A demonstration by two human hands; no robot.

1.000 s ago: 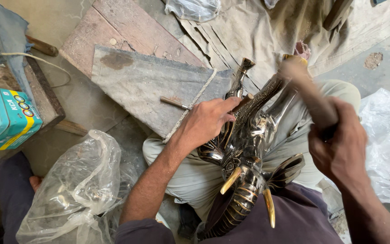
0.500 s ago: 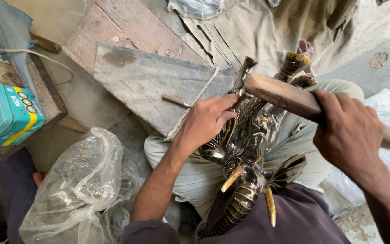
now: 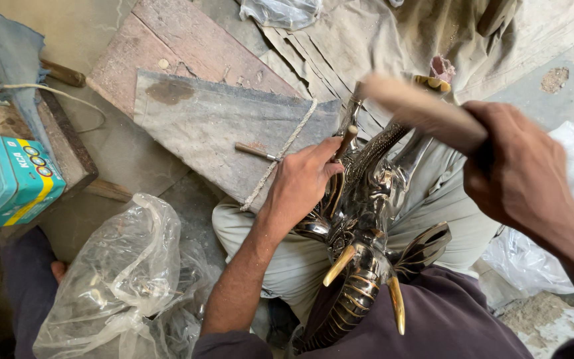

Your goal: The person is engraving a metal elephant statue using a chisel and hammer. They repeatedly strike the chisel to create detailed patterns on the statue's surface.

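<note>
A dark shiny metal elephant figure [image 3: 367,219] with brass tusks lies across my lap, trunk pointing away from me. My left hand [image 3: 300,183] rests on its upper body and pinches a thin punch tool [image 3: 345,141] upright against the metal. My right hand [image 3: 523,166] grips a wooden mallet [image 3: 420,110], blurred with motion, raised just above and right of the punch. My grey trousers and a purple cloth sit under the figure.
A grey cloth [image 3: 207,126] over a wooden board [image 3: 167,46] lies ahead, with a small chisel [image 3: 255,151] and a rope on it. A teal box [image 3: 4,176] sits at the left. Clear plastic bags [image 3: 111,279] lie at both sides.
The mallet in my right hand swung down onto the punch and has risen again, its head now blurred above the tool. My left hand stays on the figure.
</note>
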